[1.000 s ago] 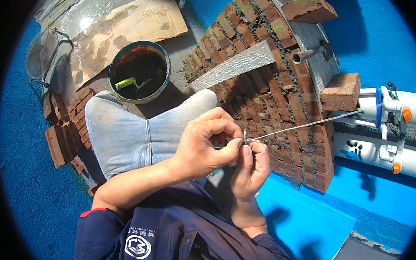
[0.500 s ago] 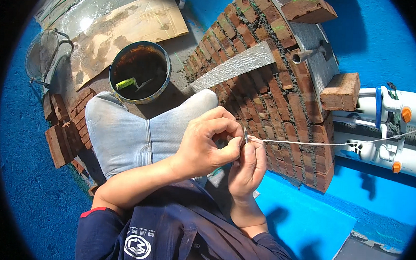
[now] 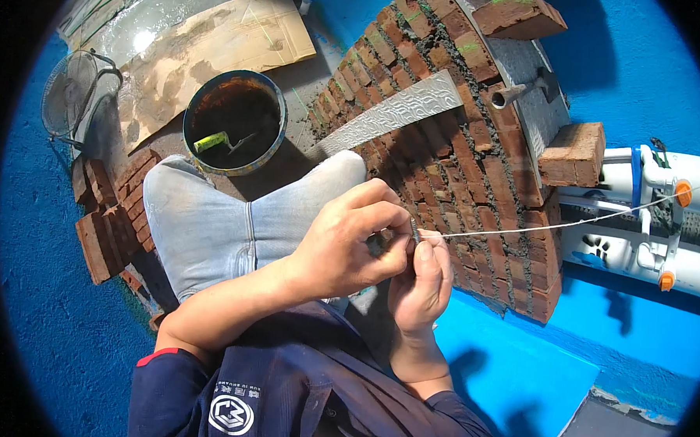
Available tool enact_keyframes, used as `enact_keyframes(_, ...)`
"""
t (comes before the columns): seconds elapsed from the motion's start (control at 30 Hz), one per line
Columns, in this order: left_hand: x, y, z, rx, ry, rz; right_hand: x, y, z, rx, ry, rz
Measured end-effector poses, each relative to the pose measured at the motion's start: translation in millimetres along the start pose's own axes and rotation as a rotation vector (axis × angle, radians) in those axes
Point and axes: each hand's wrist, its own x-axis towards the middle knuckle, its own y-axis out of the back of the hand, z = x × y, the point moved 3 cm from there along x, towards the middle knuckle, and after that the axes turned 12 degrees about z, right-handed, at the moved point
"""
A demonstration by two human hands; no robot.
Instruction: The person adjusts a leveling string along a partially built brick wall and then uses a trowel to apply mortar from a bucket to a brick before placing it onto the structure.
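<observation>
My left hand (image 3: 354,244) is closed, thumb and forefinger pinching a small threaded screw (image 3: 414,230) that stands up between my fingertips. Close beside it, my right hand (image 3: 420,289) is closed too, its thumb and fingers pinched at the screw and on the end of a thin white string (image 3: 513,228). From there the string runs off to the right, past the brickwork and toward the view's edge. The screw's lower end is hidden by my fingers, and whether the string is wound round it I cannot tell.
Brickwork (image 3: 476,185) with dark mortar joints lies beyond my hands, a silvery embossed strip (image 3: 402,109) across it. Loose bricks (image 3: 573,153) rest along its edge near white pipes (image 3: 688,167). A bucket (image 3: 271,154) holding a green-handled trowel (image 3: 213,141) stands beyond my knees, near cardboard (image 3: 241,34).
The string's far part has swung upward in the view, from nearly level to a slant. My hands have shifted only slightly and keep their pinch.
</observation>
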Motion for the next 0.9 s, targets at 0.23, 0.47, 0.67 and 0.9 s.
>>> enact_keyframes(0.23,2.1,-0.1,-4.0,-0.041,0.149,-0.070,5.8,-6.0,-3.3,0.258,-0.294,-0.083)
enact_keyframes(0.47,-4.1,-1.1,-20.3,-0.331,0.407,-0.062,4.7,-5.4,-3.6,-0.070,-0.025,-0.144)
enact_keyframes(0.67,-11.0,-3.9,-34.4,-0.525,0.815,0.104,18.8,-18.3,3.6,-0.500,0.394,-0.124)
enact_keyframes(0.9,3.9,14.0,-48.3,-0.226,0.469,0.154,52.7,-51.9,12.6,-0.658,0.542,-0.234)
